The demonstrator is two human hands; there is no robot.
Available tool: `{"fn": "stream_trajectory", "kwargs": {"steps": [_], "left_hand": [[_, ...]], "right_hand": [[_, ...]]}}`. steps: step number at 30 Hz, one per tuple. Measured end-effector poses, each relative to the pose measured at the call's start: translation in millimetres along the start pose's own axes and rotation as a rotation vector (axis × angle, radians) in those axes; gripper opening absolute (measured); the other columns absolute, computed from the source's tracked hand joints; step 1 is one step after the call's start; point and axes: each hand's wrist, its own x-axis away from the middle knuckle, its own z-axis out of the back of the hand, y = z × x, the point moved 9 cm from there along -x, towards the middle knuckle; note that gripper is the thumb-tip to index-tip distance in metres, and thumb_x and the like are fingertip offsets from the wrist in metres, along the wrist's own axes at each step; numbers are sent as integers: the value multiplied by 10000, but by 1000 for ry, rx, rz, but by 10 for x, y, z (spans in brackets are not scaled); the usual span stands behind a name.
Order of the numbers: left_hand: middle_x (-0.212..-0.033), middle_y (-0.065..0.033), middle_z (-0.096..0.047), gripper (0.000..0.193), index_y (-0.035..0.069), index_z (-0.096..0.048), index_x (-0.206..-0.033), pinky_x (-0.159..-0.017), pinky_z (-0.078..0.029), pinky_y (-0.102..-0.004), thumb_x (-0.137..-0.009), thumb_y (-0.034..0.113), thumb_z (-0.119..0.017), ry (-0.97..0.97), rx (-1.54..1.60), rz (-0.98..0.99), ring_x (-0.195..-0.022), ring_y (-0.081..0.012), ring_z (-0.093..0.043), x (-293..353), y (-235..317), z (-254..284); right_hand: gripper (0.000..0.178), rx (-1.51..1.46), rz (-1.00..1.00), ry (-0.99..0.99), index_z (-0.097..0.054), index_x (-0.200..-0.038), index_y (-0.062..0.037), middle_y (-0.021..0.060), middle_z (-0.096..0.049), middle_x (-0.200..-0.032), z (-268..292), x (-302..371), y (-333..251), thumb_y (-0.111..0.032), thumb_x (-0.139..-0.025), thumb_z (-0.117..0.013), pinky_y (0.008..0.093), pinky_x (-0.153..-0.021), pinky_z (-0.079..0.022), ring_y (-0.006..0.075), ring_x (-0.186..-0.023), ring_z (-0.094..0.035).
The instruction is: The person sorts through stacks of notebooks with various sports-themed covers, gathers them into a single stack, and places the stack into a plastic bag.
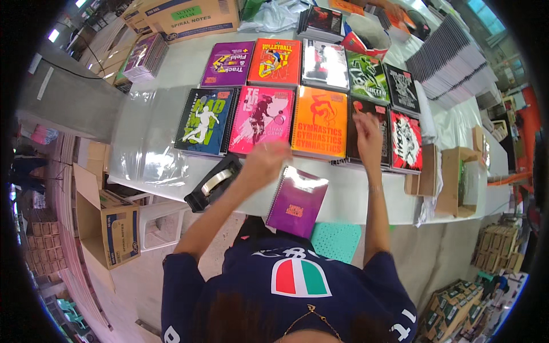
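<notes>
My left hand (266,167), smeared by motion, is above the table's near side, close to the lower edge of a pink spiral notebook (262,119). Below it lies a purple spiral notebook (298,200), its lower end reaching past the table edge. My right hand (369,137) is over a black spiral notebook (361,153), fingers bent together at its upper part; whatever they pinch is hidden. Between my hands lies a stack of orange notebooks (319,123). A tape dispenser-like black object with a pale band (217,180) sits beside my left forearm.
Stacks of notebooks in two rows, including a blue one (206,123) and a red one (406,143), cover the table's middle. A tall notebook pile (452,57) stands far right. Cartons stand at the back (189,20), lower left (117,228) and right edge (459,183).
</notes>
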Motion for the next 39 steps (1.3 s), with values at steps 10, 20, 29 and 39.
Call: {"fn": "stream_trajectory", "kwargs": {"steps": [10,20,29,39], "left_hand": [[-1404,-278,-311,1094,-71,-340,-1365,-1003,-336,-570,-634,635,-745,-149,-397,1060,-1320,-412,-314,-1362,-2604,-61],[-1495,-222,-174,1241,-5,-220,-1448,-1048,-262,-593,-562,672,-763,-109,-232,1005,-1380,-437,-178,-1990,-3132,-152],[-1274,-219,-543,790,73,-617,-1163,-981,-433,-413,-546,502,-862,-67,-145,742,-1164,-337,-537,-2300,-3973,-128],[-1036,-127,-605,311,19,-537,-1131,-840,-449,-348,-947,268,-540,682,102,208,-947,-238,-574,-2450,-1561,1785]], "right_hand": [[833,626,-296,-148,-519,-1152,13,304,-557,-1095,-1118,-1488,1081,-561,-617,-798,504,-795,-496,480,-998,-562],[463,282,-365,-19,-578,-959,45,254,-631,-914,-778,-1581,1209,-271,-696,-792,423,-751,-478,359,-899,-618],[266,-38,-149,644,-611,-1038,-8,49,-618,-939,1226,-729,-38,-130,-826,-715,285,-772,-455,139,-839,-548],[287,-302,-269,519,-546,-1184,-41,57,-616,-1032,2417,841,-653,-99,-910,-608,252,-726,-504,116,-845,-598]]}}
